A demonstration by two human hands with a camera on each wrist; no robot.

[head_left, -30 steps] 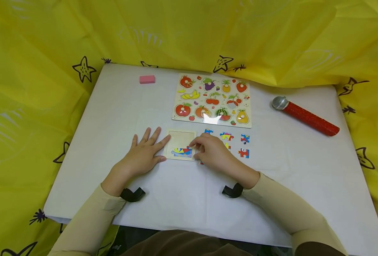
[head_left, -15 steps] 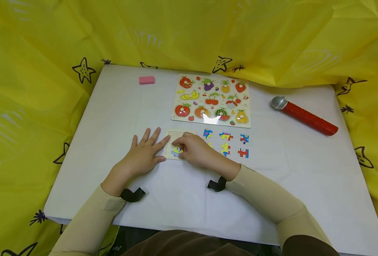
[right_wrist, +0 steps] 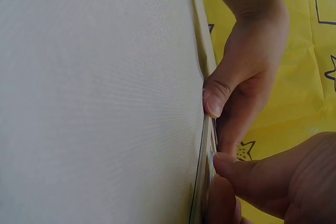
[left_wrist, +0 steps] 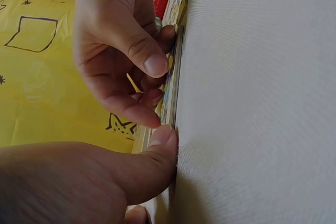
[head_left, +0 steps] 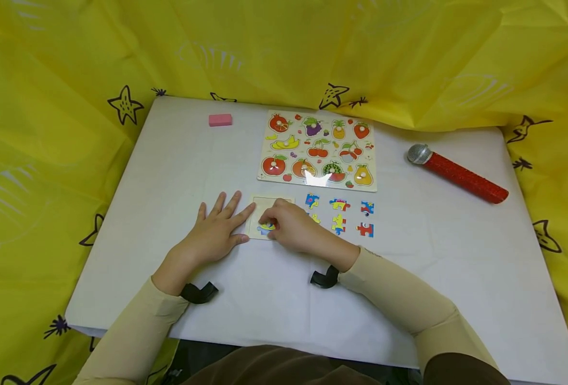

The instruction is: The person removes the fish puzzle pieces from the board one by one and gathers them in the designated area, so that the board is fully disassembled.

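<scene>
In the head view a small square wooden puzzle tray (head_left: 261,203) lies on the table. My left hand (head_left: 212,234) rests flat with fingers spread at its left side, thumb and index fingertip touching the frame. Over the tray, my right hand (head_left: 293,229) has curled fingers, thumb and index at a yellow-and-blue jigsaw piece (head_left: 265,227) in the lower part. The right hand covers the rest of the tray. In the left wrist view the right fingertips meet the tray surface; the left thumb (left_wrist: 163,140) is on its edge. Several loose jigsaw pieces (head_left: 340,205) lie to the right.
Behind the tray lies a fruit peg puzzle board (head_left: 320,149). A pink block (head_left: 220,120) is at the back left, and a red microphone (head_left: 462,176) at the right. Yellow patterned cloth (head_left: 284,53) hangs around the white table (head_left: 168,160).
My right hand has moved left from the tray's right edge onto its lower pieces, then its index finger has curled in slightly. The left hand has stayed in place.
</scene>
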